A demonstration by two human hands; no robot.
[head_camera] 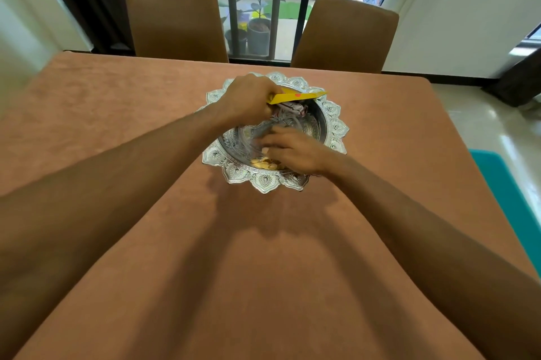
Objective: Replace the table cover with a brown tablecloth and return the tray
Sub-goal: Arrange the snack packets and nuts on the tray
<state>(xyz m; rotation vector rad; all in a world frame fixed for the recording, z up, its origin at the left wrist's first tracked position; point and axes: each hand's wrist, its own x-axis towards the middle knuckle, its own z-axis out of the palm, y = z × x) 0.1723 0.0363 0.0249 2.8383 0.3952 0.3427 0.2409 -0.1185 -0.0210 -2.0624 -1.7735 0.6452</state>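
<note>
Tablecloth (263,257), brown and soft-napped, covers the whole table top in front of me and lies flat, its far edge running just before two brown chairs: one at the left (175,22) and one at the right (345,37). Behind the chairs stands a barred window (272,2), with potted plants (259,33) visible beyond the bars. A teal surface (503,198) shows at the right, past the table edge.

The tray (265,182), silver with an embossed, scalloped rim, rests on the tablecloth at the centre of the table, toward the far side. Both my forearms reach across the cloth to it.

My left hand (248,97) is over the tray's far-left rim, fingers curled tight on a flat yellow packet (295,97) that juts out to the right, above the tray's far side. My right hand (292,151) is low in the tray's near-right portion, fingers bent and drawn together on a crumpled grey wrapper (266,128); motion blur prevents me from telling exactly how firm the grip is. A second crumpled piece (289,110), purplish, lies just under the packet. Small yellow items (262,164) lie on the tray's near side, next to my right fingertips.
</note>
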